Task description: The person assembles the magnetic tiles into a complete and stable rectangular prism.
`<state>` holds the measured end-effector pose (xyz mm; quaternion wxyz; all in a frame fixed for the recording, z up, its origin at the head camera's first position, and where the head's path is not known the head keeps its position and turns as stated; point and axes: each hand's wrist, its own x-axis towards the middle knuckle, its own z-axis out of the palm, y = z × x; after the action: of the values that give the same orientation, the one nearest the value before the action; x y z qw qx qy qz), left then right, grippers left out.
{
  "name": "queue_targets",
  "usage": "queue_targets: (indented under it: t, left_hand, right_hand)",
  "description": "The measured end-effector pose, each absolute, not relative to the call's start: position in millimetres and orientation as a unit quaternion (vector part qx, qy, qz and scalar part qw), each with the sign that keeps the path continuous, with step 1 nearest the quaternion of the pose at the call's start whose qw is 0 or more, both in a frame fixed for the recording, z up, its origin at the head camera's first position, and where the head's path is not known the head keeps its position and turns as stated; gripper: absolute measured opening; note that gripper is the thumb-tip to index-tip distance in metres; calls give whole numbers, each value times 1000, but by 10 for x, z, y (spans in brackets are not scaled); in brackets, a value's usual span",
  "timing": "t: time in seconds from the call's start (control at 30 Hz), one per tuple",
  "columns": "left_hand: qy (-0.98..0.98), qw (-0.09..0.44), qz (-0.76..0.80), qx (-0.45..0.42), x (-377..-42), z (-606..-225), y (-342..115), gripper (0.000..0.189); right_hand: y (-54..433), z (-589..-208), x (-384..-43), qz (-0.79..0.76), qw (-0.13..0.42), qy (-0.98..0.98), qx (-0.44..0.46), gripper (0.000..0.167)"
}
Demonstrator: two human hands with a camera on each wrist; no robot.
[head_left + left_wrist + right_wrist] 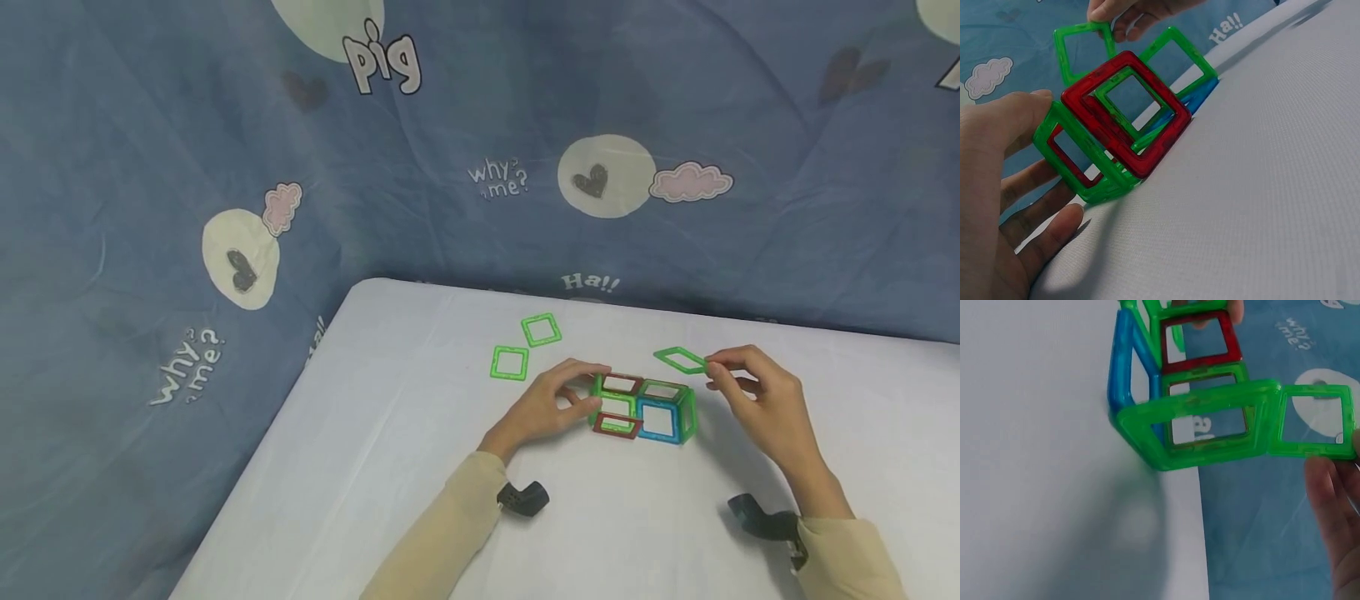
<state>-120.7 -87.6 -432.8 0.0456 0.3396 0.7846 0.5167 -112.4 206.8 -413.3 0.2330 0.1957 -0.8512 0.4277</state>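
Note:
A block-like structure of magnetic tiles [658, 437], with open-centred green, red and blue squares, stands on the white table. My left hand [542, 407] holds its left end, the thumb at the front and the fingers behind. In the left wrist view those fingertips lie along a green end tile [1088, 147]. A red tile [1169, 145] juts out at the structure's front left. Off the right end, my right hand [768, 404] pinches a single green square magnetic tile [1310, 450] by one edge, raised above the table. In the right wrist view this tile overlaps the structure's upper corner.
Two loose green square tiles [510, 377] lie flat behind my left hand. The white tabletop [420, 375] ends at a blue printed cloth [465, 233] hanging behind and to the left. Dark wrist devices [765, 521] stick out from both sleeves.

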Motion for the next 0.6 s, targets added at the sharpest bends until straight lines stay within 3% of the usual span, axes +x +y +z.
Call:
queue_targets:
  t: [0.23, 0.37, 0.6]
  left_hand:
    - [785, 44, 514, 344, -1200, -4293, -874, 43]
    - [786, 42, 516, 338, -1296, -4506, -853, 43]
    - [788, 37, 520, 327, -1357, -4651, -834, 45]
  right_hand:
    - [2088, -4125, -1056, 440, 238, -837, 220, 19]
    - [2096, -4109, -1004, 448, 225, -836, 223, 15]
    - [2082, -4118, -919, 437, 235, -834, 242, 25]
